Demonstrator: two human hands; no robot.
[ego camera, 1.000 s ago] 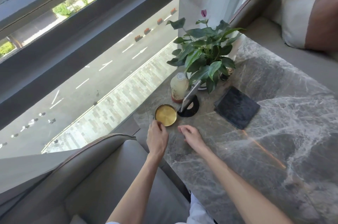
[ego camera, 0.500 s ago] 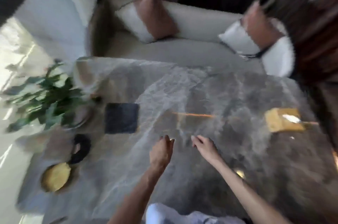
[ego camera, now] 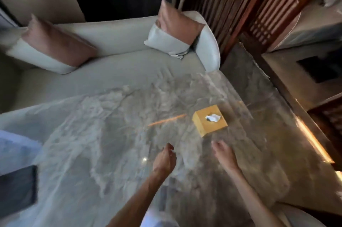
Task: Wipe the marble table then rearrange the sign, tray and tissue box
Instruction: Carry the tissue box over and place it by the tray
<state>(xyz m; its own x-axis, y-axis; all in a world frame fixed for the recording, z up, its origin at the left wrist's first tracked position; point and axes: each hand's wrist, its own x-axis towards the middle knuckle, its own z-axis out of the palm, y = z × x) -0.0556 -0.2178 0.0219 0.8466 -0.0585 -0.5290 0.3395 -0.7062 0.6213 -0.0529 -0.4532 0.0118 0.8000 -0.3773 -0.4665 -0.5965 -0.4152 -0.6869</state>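
Head view: left hand (ego camera: 164, 160), right hand (ego camera: 224, 154), fingers loose and empty, near tissue box (ego camera: 210, 121).

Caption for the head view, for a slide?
Left hand and right hand, both empty, over the marble table, just short of the tissue box; sofa behind.

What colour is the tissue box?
Yellow-gold tissue box, white tissue poking out; head view.

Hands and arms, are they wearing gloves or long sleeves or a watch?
No gloves: the left hand and right hand are bare, and both forearms are bare down to the picture's edge. No watch or ring shows, though it is blurry. Some pale bluish-white clothing peeks out between the arms.
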